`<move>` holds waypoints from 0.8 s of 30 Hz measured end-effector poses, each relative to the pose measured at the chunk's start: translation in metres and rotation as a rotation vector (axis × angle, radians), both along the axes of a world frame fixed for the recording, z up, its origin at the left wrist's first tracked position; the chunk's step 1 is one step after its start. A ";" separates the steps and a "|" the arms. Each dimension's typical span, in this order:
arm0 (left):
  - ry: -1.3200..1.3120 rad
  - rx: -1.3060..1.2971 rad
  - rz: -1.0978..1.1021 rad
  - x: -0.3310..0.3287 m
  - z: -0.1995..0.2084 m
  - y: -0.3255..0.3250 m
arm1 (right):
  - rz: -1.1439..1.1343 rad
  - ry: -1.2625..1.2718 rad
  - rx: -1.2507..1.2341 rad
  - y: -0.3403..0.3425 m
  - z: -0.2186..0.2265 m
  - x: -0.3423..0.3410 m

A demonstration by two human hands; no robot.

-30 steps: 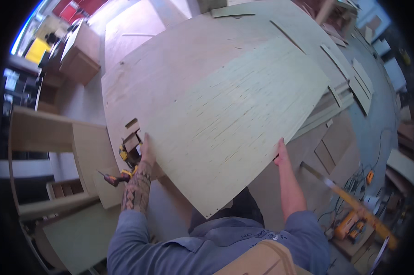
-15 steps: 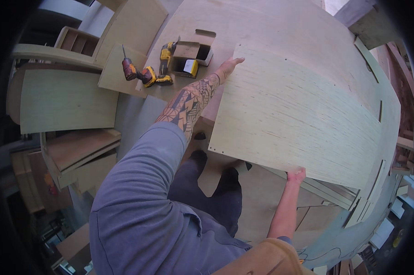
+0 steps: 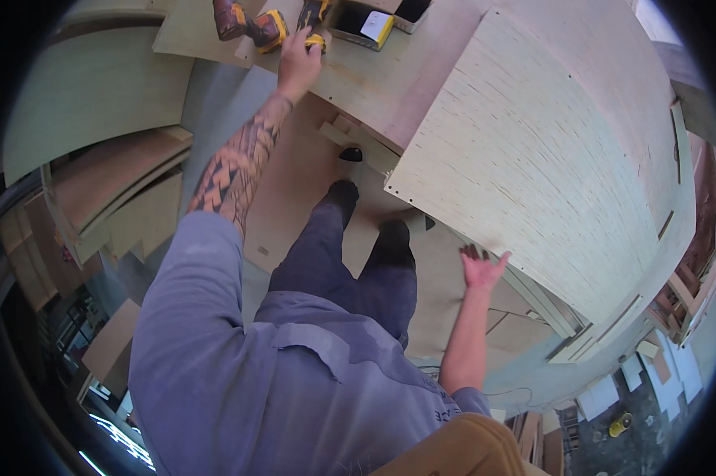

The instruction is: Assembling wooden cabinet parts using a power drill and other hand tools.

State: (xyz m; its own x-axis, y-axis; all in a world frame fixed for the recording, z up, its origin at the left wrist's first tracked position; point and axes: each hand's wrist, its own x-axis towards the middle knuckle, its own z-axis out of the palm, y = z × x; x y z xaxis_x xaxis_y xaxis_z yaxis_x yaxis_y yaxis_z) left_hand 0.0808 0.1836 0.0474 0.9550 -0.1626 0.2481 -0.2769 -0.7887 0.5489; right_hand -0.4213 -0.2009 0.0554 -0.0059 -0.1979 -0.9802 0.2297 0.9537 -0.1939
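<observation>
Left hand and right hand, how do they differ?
The left hand is at the power tools, while the right hand is by the panel's edge. The right hand's fingers are spread; the left hand's look closer together, though its grip is unclear. The left forearm bears dark patterns, the right forearm looks plain. Both hands are bare.
</observation>
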 end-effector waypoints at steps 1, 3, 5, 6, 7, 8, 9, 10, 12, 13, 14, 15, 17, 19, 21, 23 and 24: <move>-0.075 0.017 -0.071 0.025 -0.013 0.009 | 0.084 -0.204 0.019 0.016 -0.003 0.014; -0.003 0.251 -0.038 0.051 -0.029 0.003 | 0.179 -0.379 0.031 0.035 -0.010 0.036; 0.171 0.384 0.064 0.072 -0.033 0.014 | 0.111 -0.181 -0.068 0.053 -0.011 0.084; 0.315 0.493 0.130 0.092 -0.030 0.008 | 0.116 -0.197 -0.079 0.053 -0.009 0.089; 0.338 0.470 0.113 0.092 -0.024 -0.017 | 0.111 -0.149 -0.122 0.049 -0.009 0.078; 0.469 0.325 0.143 0.093 -0.015 -0.041 | 0.105 -0.103 -0.165 0.046 -0.010 0.070; 0.593 0.186 0.180 0.091 -0.004 -0.054 | 0.102 -0.086 -0.181 0.041 -0.012 0.064; 0.617 0.165 0.160 0.087 -0.004 -0.065 | 0.098 -0.073 -0.199 0.031 -0.013 0.056; 0.665 0.292 0.112 0.108 -0.002 -0.037 | 0.127 -0.105 -0.176 0.032 -0.024 0.066; 0.505 0.409 0.191 0.128 -0.012 0.005 | 0.172 -0.156 -0.137 0.044 -0.034 0.088; 0.515 0.388 0.165 0.128 -0.013 -0.009 | 0.167 -0.145 -0.160 0.038 -0.036 0.077; 0.666 0.306 0.107 0.129 -0.012 -0.022 | 0.154 -0.131 -0.188 0.032 -0.034 0.064; 0.755 0.098 0.088 0.116 -0.017 -0.040 | 0.310 -0.219 -0.256 0.034 -0.020 0.049; 0.675 0.031 0.024 0.109 -0.019 0.016 | 0.634 0.027 -0.167 0.055 0.000 0.086; 0.465 -0.295 -0.270 0.087 -0.007 0.017 | 0.920 0.331 -0.144 0.061 0.020 0.103; 0.573 -0.160 0.014 0.043 0.012 -0.008 | 1.522 0.918 -1.105 0.047 0.009 0.101; 0.560 -0.124 0.073 0.030 0.014 0.014 | 1.534 0.879 -1.117 0.051 0.005 0.125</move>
State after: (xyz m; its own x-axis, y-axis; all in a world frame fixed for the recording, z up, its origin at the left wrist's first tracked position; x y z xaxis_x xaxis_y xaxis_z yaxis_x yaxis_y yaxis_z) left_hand 0.1109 0.1974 0.0618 0.9538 -0.0933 -0.2857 0.1353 -0.7155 0.6854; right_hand -0.2963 -0.1501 0.0605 0.4104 -0.8625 -0.2962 -0.9006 -0.3323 -0.2803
